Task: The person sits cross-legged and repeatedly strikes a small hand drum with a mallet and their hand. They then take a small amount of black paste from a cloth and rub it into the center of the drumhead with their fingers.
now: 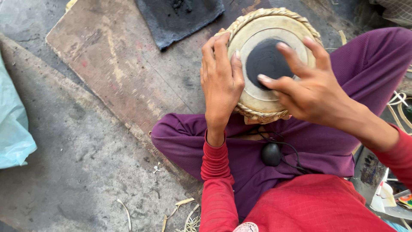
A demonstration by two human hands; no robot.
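Observation:
A small hand drum (pixel 257 92) with a pale skin head, a black round patch (pixel 267 60) in its middle and a braided rim rests between my crossed legs in purple trousers. My left hand (pixel 221 81) grips the drum's left rim, fingers lying along the edge. My right hand (pixel 307 83) hovers over the drum head with fingers spread, the fingertips at or just above the black patch.
A worn wooden board (pixel 124 73) lies on the concrete floor ahead of me, with a dark cloth (pixel 180 17) at its far end. A pale blue plastic bag (pixel 13 129) sits at the left. A black oval object on a cord (pixel 271 154) lies in my lap. Strips of cane (pixel 184 212) litter the floor.

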